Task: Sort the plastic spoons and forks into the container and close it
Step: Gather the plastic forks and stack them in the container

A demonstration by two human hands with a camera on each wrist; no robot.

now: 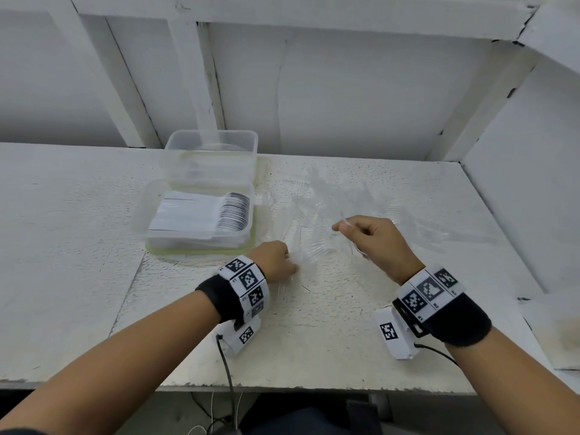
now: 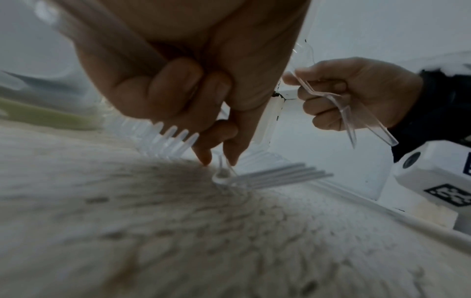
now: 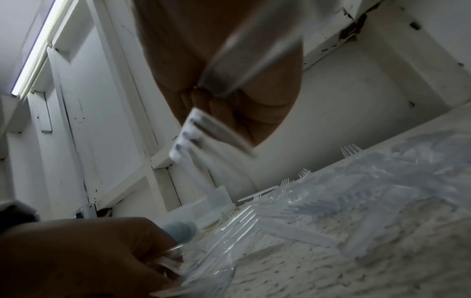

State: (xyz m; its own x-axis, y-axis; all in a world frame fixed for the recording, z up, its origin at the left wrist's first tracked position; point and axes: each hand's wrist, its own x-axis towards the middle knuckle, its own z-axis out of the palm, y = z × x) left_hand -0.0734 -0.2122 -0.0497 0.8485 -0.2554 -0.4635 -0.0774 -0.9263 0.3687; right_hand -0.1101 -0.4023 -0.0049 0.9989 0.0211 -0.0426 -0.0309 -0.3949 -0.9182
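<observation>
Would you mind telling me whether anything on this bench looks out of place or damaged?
Clear plastic cutlery lies scattered loose over the bench right of the container, still unsorted. Black cracks show in the white paneling at upper right. Nothing looks spilled.

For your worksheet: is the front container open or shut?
Open: the front container has no lid on, and its stacked cutlery shows from above.

Landmark: the container (image 1: pixel 201 215) on the bench (image 1: pixel 62 246), left of centre.
Inside it: a stack of spoons (image 1: pixel 232 211).
Behind it: a second, open tub (image 1: pixel 213 152), touching it, against the wall.
Right of it: loose forks (image 1: pixel 329 196) spread on the bench.
Front right of it: left hand (image 1: pixel 276 259), down among forks.
Farther right: right hand (image 1: pixel 373 237), raised, pinching cutlery.
</observation>
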